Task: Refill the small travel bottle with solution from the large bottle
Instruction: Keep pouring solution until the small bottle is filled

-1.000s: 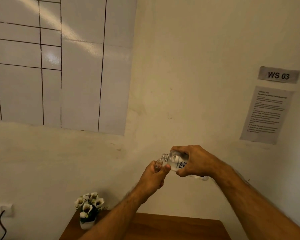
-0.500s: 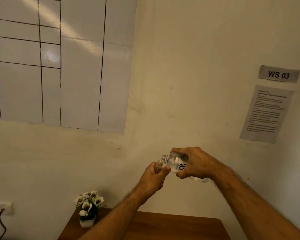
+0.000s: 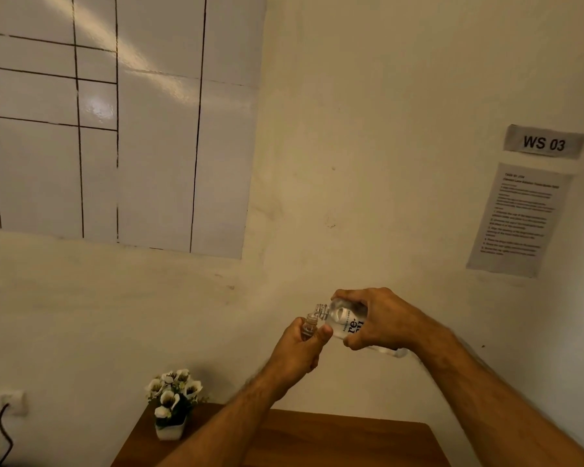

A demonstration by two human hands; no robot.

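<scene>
The large bottle (image 3: 346, 320) lies almost on its side in the air, up in front of the wall (image 3: 385, 129) and above the far edge of the wooden table (image 3: 334, 439). Its long way runs from right to left, and its open neck points left and a bit up, with the bottom end sticking out lower on the right, under the wrist. The small travel bottle (image 3: 309, 326) stands nearly straight up, with its open mouth on top, right beside the big bottle's neck and a little lower. The two mouths look like they touch, but the view is too blurry to be sure. On the big bottle there are dark letters that read "re", turned sideways, and some tiny print next to them that is too small to read. The right hand (image 3: 381, 320) wraps around the big bottle, with fingers curled over the top and the thumb under it. The left hand (image 3: 300, 348) holds the small bottle in a tight fist, with the thumb pressed up along its side, so only the top part of the bottle shows. On the wall to the right is a grey sign (image 3: 544, 142) that says "WS 03". Below it hangs a paper sheet (image 3: 520, 219) full of print that is too small to read. A white board (image 3: 155, 146) with dark lines is on the left. A little white pot of flowers (image 3: 173, 401) sits on the table's far left corner.
</scene>
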